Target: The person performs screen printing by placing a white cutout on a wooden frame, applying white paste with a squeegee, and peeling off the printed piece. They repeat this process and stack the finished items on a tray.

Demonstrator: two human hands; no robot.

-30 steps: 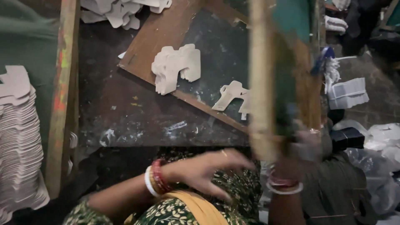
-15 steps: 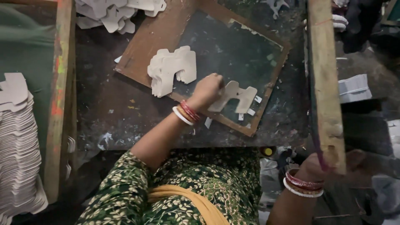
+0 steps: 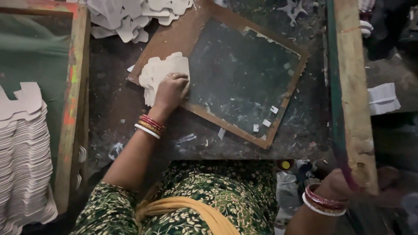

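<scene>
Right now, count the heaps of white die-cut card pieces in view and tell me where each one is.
3. One small stack lies under the left hand on the board's corner; a loose heap sits at the top edge; a tall stack fills the far left. More may be hidden out of frame.

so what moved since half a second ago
The left hand went from the lone cutout on the board leftward onto the stack of cutouts; that lone cutout is gone. The right hand still holds the wooden frame.
</scene>
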